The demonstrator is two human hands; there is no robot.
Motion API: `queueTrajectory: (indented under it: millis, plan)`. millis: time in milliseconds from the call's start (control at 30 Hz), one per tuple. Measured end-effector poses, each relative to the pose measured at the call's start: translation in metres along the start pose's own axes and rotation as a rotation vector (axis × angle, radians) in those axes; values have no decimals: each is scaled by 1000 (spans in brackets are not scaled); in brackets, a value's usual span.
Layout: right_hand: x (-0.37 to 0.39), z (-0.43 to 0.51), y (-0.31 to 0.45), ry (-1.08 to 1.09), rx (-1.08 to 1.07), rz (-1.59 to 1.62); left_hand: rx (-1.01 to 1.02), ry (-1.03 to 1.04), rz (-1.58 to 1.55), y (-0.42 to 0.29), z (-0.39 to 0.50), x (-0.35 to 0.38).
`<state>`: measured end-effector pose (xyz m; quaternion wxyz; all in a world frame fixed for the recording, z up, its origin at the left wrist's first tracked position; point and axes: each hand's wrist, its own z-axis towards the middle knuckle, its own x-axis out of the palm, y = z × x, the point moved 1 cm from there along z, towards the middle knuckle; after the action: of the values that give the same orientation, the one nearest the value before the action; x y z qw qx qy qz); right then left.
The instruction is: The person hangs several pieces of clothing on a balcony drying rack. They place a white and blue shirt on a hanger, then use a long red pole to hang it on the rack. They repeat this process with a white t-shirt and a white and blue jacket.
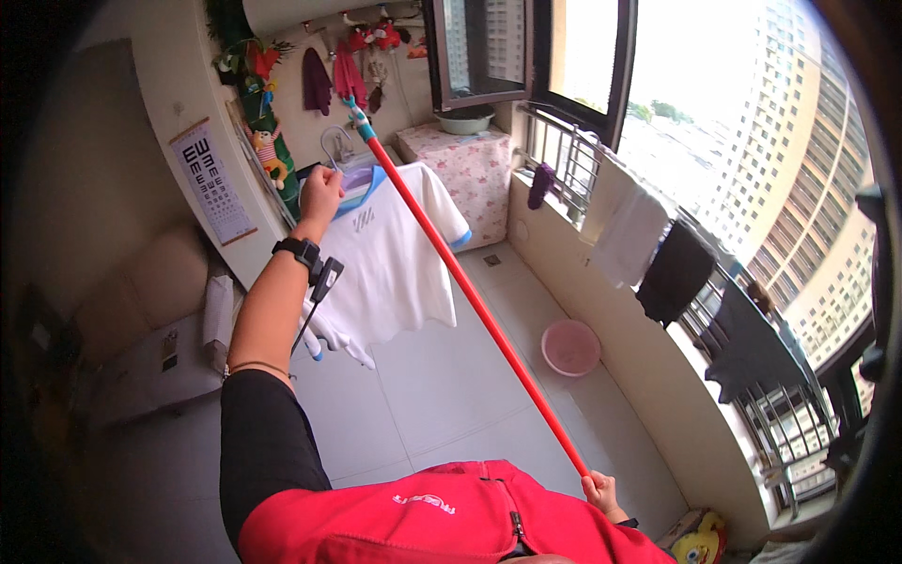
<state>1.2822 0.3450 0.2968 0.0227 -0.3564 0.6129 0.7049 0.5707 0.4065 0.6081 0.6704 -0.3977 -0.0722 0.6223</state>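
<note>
My left hand (323,194) is raised and grips a clothes hanger (330,144) just below its hook. From that hanger hangs a white T-shirt (394,261) with a blue collar and blue sleeve edges. Low by my body, my right hand (602,493) is closed around the lower end of a long red pole (486,314). The pole slants up and away, passing in front of the T-shirt. Its teal forked tip (358,116) rises past the hanger hook and appears apart from it.
Clothes hang along a metal railing (705,282) by the open window (486,53) on the right. A pink plastic basin (571,347) rests on the tiled floor (451,402). Beyond the shirt is a box-shaped thing under a floral cover (465,162). An eye chart (213,180) hangs at left.
</note>
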Motion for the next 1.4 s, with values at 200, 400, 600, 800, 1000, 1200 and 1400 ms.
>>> queueTrajectory:
  millis: [200,400,600,800,1000,1200,1400]
  plan:
    - [-14,110,10,131,-60,-65,-89,-96,-40,10,91,-20]
    - [25,200,34,156,-94,-23,-82,-167,89,40,171,-54]
    - [113,264,73,130,-123,6,-23,-132,-35,82,249,-81]
    - [218,327,128,131,-130,141,101,-74,-62,102,323,-87]
    - [273,427,191,60,-281,351,546,-234,366,51,393,-95]
    - [296,577,305,19,-454,377,981,-445,597,31,314,-79]
    - [313,698,465,132,-592,701,717,-141,591,112,166,-49]
